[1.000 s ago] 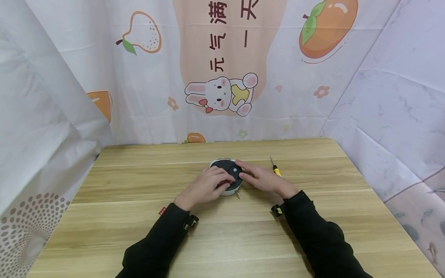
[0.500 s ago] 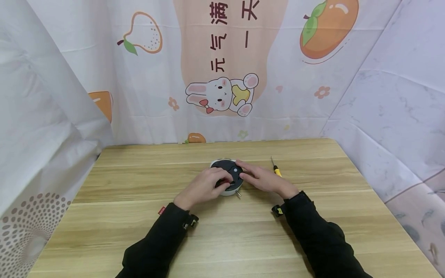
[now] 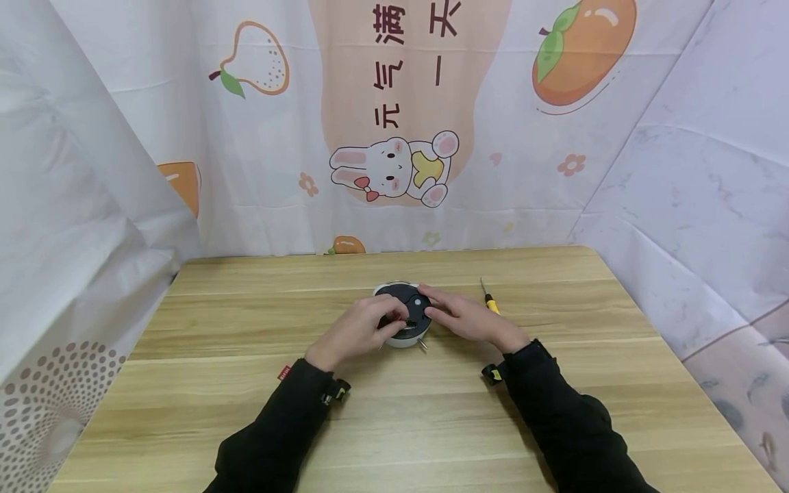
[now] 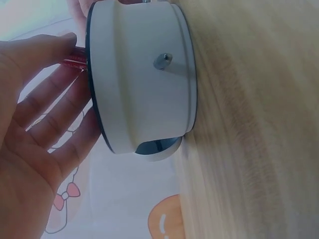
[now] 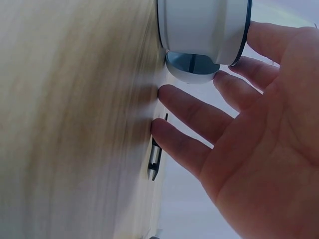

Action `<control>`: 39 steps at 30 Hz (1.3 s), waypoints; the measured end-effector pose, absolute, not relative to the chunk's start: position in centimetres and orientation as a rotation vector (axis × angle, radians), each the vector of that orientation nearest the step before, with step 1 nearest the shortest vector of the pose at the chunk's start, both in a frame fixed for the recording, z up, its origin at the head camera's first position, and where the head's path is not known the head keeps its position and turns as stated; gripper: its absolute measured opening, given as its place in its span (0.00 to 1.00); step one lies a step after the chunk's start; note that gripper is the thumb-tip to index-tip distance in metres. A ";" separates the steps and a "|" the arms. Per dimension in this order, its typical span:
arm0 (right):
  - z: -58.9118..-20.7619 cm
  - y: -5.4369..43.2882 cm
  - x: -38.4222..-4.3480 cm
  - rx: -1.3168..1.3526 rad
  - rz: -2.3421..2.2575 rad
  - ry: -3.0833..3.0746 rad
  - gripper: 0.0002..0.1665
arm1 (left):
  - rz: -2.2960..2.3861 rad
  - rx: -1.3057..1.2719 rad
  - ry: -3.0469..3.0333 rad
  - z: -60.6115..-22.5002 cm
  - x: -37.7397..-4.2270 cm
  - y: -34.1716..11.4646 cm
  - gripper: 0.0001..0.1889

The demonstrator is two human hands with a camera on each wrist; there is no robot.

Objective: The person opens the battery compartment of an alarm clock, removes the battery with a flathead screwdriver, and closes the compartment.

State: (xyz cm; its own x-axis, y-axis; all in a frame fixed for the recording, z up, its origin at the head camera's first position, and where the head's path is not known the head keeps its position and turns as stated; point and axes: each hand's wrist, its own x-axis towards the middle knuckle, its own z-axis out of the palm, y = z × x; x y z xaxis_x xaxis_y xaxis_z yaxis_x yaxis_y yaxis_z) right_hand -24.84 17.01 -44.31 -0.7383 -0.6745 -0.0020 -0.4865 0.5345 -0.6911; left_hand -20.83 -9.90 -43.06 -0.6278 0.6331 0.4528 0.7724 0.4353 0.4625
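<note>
A round white alarm clock lies face down on the table, its black back upward. White bell cups show at its far side, and a short metal foot sticks out of its side. My left hand is over the back's left part, thumb and fingertip pinching a red battery that stands partly out of the back. The battery's inner end is hidden. My right hand rests against the clock's right side with fingers extended, the thumb and some fingertips at its rim.
A screwdriver with a yellow and black handle lies right of the clock, just beyond my right hand. The wooden table ends at a printed curtain behind. Black sleeves with wrist cameras cover both forearms.
My left hand has drawn slightly left and up from the clock's back, its fingers more bent, uncovering more of the back. The right hand and the clock stay practically in place.
</note>
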 end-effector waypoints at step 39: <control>-44.3 17.0 -24.8 -0.941 -0.986 2.524 0.36 | -0.902 -0.902 -2.579 -43.8 -23.2 -15.9 0.03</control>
